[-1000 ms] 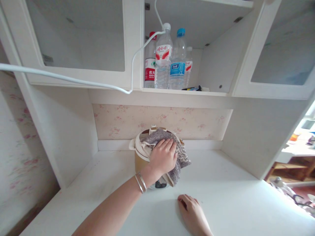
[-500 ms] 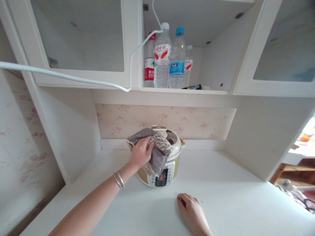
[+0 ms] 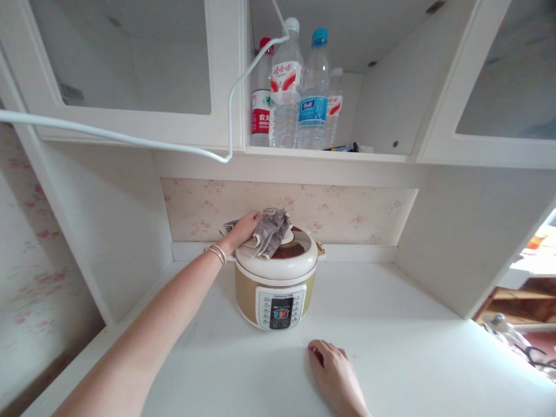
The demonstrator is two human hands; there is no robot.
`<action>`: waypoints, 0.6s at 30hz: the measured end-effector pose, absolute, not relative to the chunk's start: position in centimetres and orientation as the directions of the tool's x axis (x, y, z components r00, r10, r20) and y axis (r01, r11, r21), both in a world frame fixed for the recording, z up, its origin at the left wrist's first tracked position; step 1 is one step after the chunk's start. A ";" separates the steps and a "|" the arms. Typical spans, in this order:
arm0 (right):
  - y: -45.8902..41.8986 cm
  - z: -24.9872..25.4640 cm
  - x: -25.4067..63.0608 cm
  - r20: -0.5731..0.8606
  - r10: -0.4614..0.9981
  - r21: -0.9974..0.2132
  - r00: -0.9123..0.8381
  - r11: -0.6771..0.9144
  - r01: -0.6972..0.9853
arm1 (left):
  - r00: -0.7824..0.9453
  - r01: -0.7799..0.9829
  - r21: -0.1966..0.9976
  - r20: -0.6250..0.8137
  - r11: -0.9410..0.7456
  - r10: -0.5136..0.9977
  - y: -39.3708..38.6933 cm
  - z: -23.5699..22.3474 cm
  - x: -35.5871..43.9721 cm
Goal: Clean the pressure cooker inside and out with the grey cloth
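Observation:
A grey patterned cloth (image 3: 273, 231) is bunched under my left hand (image 3: 245, 227), whose fingers are closed on it at the back left of the lid. Beneath it stands an electric pressure cooker (image 3: 247, 289), white and gold, with its control panel (image 3: 281, 310) facing me. The cloth covers part of the lid and its handle. My right hand (image 3: 334, 370) rests on the white countertop (image 3: 391, 347) in front of the cooker, its fingers curled inward with nothing visible in them.
Overhead, an open cupboard shelf (image 3: 382, 154) holds several plastic bottles, among them a blue-capped bottle (image 3: 313, 98). A white cable (image 3: 130, 138) hangs across the upper left. White side panels (image 3: 473, 231) flank the counter, with a floral wall strip (image 3: 347, 211) behind.
My left hand has moved back and up with the cloth, from the cooker's front edge to the rear of its lid, uncovering the control panel. My right hand stays nearly in place.

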State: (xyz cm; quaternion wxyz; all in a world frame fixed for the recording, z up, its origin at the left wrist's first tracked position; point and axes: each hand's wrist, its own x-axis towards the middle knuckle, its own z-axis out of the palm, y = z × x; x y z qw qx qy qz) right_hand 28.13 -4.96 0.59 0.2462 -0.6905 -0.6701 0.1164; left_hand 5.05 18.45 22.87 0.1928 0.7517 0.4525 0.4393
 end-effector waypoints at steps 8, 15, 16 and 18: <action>-4.9 0.4 28.2 0.184 0.980 -0.480 0.074 0.024 0.877 | 0.038 0.784 0.523 0.497 -0.334 0.867 12.3 21.2 5.9; -5.0 0.1 27.7 0.219 0.974 -0.423 0.049 0.049 0.905 | 0.426 0.779 0.032 0.706 -0.626 0.566 2.5 17.9 10.2; -5.0 0.1 27.7 0.221 0.974 -0.421 0.047 0.052 0.906 | 0.510 0.740 -0.039 0.684 -0.672 0.521 2.0 17.5 11.2; -5.1 0.0 27.6 0.224 0.973 -0.419 0.048 0.052 0.907 | 0.630 0.670 -0.157 0.637 -0.726 0.444 2.1 17.1 13.3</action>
